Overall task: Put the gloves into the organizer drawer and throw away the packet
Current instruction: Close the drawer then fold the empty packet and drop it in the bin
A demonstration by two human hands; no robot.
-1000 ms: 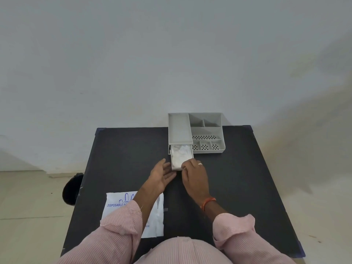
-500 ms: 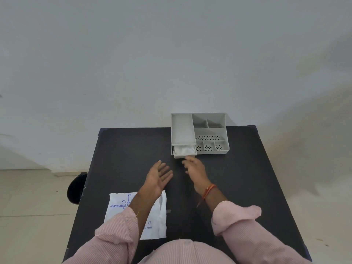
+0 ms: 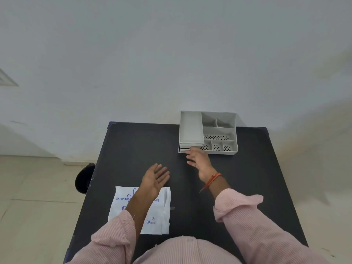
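A grey organizer (image 3: 219, 130) stands at the back of the black table (image 3: 247, 178). Its drawer (image 3: 184, 148) at the lower left is pushed in, and the gloves are out of sight. My right hand (image 3: 198, 160) is open, fingertips at the drawer front. My left hand (image 3: 155, 178) hovers open, palm up, over the table, holding nothing. The white glove packet (image 3: 158, 212) with blue print lies flat near the table's front left, partly under my left forearm.
A dark round object (image 3: 83, 180) sits on the floor by the table's left edge. A white wall rises right behind the organizer. The organizer's top compartments on the right hold nothing visible.
The drawer, open with white gloves in it a second ago, has been pushed shut by my right hand. My left hand drew back from the drawer toward the packet.
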